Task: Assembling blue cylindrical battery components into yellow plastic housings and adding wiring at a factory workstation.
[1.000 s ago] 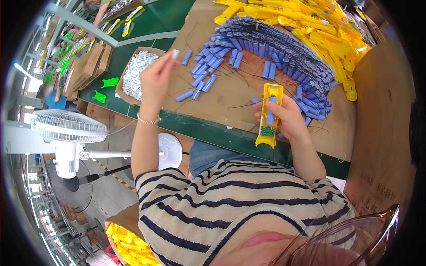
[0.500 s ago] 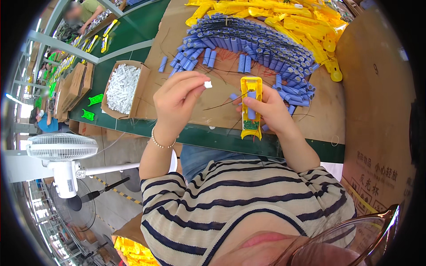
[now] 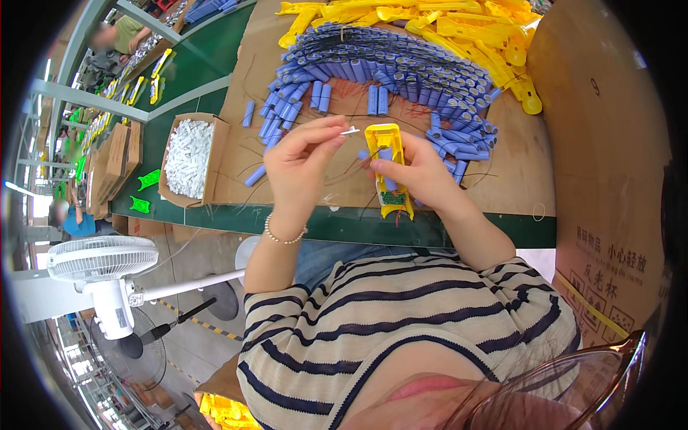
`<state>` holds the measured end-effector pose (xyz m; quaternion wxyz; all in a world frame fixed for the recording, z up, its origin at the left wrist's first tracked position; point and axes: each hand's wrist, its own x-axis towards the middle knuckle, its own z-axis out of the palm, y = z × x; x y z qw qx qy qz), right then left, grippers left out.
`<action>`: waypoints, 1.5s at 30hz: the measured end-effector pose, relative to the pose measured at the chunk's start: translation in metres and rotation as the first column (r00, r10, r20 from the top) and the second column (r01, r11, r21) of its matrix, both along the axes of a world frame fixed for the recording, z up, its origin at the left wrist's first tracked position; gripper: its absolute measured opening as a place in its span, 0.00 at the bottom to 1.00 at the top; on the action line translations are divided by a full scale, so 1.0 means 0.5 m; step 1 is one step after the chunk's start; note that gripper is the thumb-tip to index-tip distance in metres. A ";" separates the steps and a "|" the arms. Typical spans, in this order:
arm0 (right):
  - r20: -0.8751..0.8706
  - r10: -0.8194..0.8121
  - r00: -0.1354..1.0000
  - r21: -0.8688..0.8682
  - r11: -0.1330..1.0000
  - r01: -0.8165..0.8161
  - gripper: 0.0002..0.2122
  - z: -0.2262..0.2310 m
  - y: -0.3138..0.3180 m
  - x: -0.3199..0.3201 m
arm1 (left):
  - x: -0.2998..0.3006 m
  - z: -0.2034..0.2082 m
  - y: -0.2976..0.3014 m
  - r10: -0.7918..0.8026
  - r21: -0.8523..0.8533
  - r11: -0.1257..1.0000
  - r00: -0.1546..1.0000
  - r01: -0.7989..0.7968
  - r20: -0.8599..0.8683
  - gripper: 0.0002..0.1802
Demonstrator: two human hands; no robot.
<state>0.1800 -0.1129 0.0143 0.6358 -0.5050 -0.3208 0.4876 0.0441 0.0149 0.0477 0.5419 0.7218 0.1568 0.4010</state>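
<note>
My left hand (image 3: 307, 147) pinches a small white plastic piece (image 3: 350, 132) between thumb and fingertips, just left of a yellow plastic housing (image 3: 381, 130). My right hand (image 3: 414, 170) grips that housing from its right side, thumb across the front. Inside the open shell lies a blue cylindrical battery (image 3: 387, 159), partly under the thumb, with a small green circuit board (image 3: 392, 198) at the near end. Thin dark and red wires stick out to the left of the shell. A gap separates the white piece from the housing.
Behind my hands lies a wide pile of blue batteries (image 3: 401, 72) with wires, and yellow housings (image 3: 473, 29) beyond. A cardboard box of white pieces (image 3: 221, 154) stands left, near green plastic parts (image 3: 140, 206). A tall carton (image 3: 595, 143) borders the right; a fan (image 3: 107, 258) stands left.
My left hand has brought the white piece rightward, closer to the housing, and turned it. The housing now leans slightly. The whole view has shifted a little.
</note>
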 end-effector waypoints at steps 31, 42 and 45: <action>-0.102 0.321 0.942 -0.117 0.936 -0.332 0.11 0.008 -0.005 0.038 | 0.056 0.003 0.048 -0.380 -0.115 0.917 0.745 0.383 -0.548 0.12; 0.027 0.290 0.957 -0.288 0.919 -0.270 0.21 0.023 0.027 0.097 | 0.010 0.067 0.305 -0.308 -0.259 0.950 0.644 0.173 -0.701 0.12; -0.069 0.169 0.983 -0.213 0.960 -0.180 0.21 0.112 0.017 0.147 | -0.026 0.077 0.528 -0.023 -0.339 0.925 0.868 -0.170 -0.497 0.11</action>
